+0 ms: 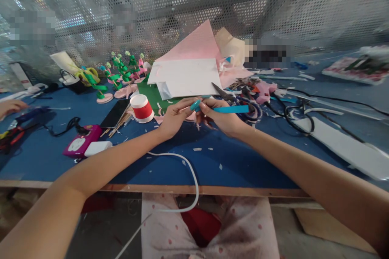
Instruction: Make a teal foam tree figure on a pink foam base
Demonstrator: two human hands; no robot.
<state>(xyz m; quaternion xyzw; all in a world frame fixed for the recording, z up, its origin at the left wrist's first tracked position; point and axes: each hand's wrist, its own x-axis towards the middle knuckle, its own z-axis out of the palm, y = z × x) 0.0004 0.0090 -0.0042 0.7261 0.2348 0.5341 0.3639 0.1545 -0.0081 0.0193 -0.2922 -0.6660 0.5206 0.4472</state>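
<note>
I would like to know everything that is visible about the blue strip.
The strip is bright blue, narrow and flat, and looks like paper or thin foam. Its visible length is straight and nearly level, with a square-cut free end pointing right. The right hand holds it over the table. Its inner end is lost between the hands; whether the left hand touches it, I cannot tell.

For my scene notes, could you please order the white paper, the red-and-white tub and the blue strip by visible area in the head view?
1. White paper
2. Red-and-white tub
3. Blue strip, judged by its uncovered part
</note>
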